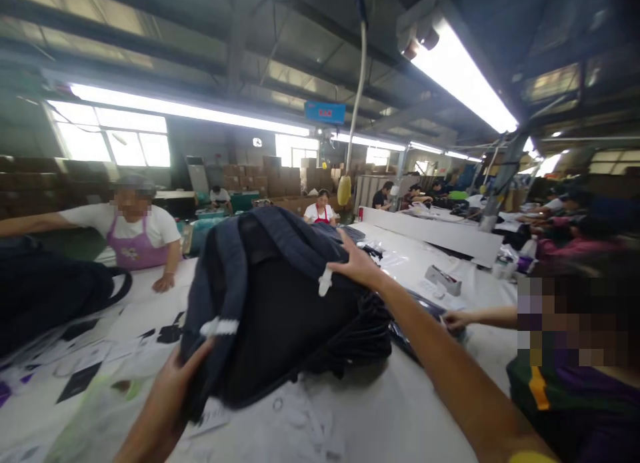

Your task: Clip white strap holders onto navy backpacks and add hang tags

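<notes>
A dark navy and black backpack [280, 303] is in front of me, its padded shoulder straps [233, 269] facing up. White pieces [325, 281] are wrapped on the straps. My left hand [183, 376] grips its lower left side, thumb on top and the other fingers hidden. My right hand [357, 263] holds its upper right side beside one white piece, fingers partly behind the fabric. More dark folded fabric [370, 329] lies under its right side.
White tables [410, 416] carry papers, black tags [77, 383] and clear plastic. Dark bags [45, 296] are piled at left. A co-worker in a purple apron [140, 246] stands left; another person's hand [455, 319] touches a plastic-wrapped item at right. A small grey box [443, 281] sits beyond.
</notes>
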`<state>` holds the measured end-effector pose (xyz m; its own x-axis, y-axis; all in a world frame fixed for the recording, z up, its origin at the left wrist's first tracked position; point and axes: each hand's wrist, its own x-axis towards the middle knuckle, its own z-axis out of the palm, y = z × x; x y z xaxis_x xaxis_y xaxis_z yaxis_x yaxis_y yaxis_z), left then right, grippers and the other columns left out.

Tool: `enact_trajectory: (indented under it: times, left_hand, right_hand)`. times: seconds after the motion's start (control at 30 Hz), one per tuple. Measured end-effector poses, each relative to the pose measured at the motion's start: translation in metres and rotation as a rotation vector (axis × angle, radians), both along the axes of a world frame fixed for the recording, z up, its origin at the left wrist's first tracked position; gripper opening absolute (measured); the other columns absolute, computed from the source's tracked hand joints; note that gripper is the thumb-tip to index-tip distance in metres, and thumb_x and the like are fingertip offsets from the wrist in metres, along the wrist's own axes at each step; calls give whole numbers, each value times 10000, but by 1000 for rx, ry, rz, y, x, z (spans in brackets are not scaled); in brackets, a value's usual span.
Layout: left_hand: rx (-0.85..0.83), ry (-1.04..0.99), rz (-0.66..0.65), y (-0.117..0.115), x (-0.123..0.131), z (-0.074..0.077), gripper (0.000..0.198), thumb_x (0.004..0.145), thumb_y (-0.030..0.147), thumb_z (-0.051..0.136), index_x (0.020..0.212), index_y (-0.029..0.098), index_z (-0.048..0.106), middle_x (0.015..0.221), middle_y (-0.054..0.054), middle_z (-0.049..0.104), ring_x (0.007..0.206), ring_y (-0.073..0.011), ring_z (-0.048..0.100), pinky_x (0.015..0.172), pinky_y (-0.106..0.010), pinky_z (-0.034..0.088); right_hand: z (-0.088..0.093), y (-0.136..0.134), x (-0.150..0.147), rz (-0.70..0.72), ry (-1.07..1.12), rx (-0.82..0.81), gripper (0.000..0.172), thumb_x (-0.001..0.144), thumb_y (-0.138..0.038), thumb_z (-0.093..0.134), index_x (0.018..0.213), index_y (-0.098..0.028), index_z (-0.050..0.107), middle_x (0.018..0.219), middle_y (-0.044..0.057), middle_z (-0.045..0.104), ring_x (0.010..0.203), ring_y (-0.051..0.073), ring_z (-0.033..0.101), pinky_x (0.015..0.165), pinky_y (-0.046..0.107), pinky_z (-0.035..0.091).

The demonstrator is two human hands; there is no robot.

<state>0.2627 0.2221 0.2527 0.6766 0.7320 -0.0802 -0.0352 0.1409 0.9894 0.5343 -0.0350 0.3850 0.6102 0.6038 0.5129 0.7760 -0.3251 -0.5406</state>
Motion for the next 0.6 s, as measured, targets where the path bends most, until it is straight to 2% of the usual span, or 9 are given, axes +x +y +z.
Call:
enact_trajectory:
  times: [0.07,0.1,0.13,0.17,0.27,0.33,0.4,0.47,0.6]
  left_hand:
    - [-65,-103,-101,-6,73,44,728,731,421,736,1384,254,460,1128,-107,677,846,-240,698,688,-322,594]
    - [-56,-107,-112,-9,111,61,851,758,417,715,1482,250,300,1203,-132,645,888,-251,694,726,-346,590]
    - [-34,-90,-99,-12,146,73,993,775,425,702,1534,263,82,1283,-153,597,949,-264,684,769,-374,583]
    - [57,-63,-79,-16,178,79,1017,798,426,678,1538,246,4,1358,-180,535,1044,-278,654,832,-388,564]
    - [532,37,-132,-27,244,59,716,853,366,593,1483,163,319,1460,-196,424,1302,-302,474,1068,-418,413]
    - [808,68,-231,-32,266,30,491,881,327,518,1333,137,540,1442,-167,461,1370,-292,388,1157,-427,291]
    - [952,75,-279,-31,274,5,454,907,333,445,1293,139,584,1428,-136,487,1393,-269,356,1188,-423,228]
    - [993,83,-261,-28,276,-7,507,930,380,382,1346,140,545,1458,-115,456,1408,-253,331,1199,-416,202]
    - [936,75,-198,-23,264,-2,605,934,501,320,1413,168,478,1528,-88,351,1423,-245,303,1197,-418,204]
  right_hand:
    - [46,-1,53,-193,-188,-107,807,787,-357,696,1492,-251,318,1520,93,322,1360,271,370,1129,418,312]
    - [58,2,74,-289,-256,-172,663,823,-390,666,1434,-280,431,1547,77,269,1386,289,322,1142,456,273]
    - [63,6,91,-360,-295,-246,531,869,-442,609,1373,-305,512,1563,57,235,1411,304,265,1152,502,220]
    - [59,11,104,-397,-294,-332,445,913,-502,532,1321,-328,564,1566,39,231,1423,315,231,1148,548,177]
    - [5,24,128,-348,-143,-579,470,970,-595,331,1282,-358,592,1483,31,407,1391,318,303,1116,608,174]
    - [-42,26,136,-349,-112,-616,483,970,-578,362,1337,-324,547,1460,40,441,1382,320,323,1126,586,174]
    - [-77,23,140,-376,-154,-543,488,982,-555,360,1362,-295,523,1458,37,443,1388,302,320,1140,548,173]
    - [-93,18,138,-396,-251,-358,444,1002,-512,351,1286,-273,595,1379,30,535,1347,257,393,1152,501,179]
    - [-89,12,108,-363,-401,-44,356,1011,-408,398,1119,-228,686,1185,42,668,1203,199,542,1173,451,170]
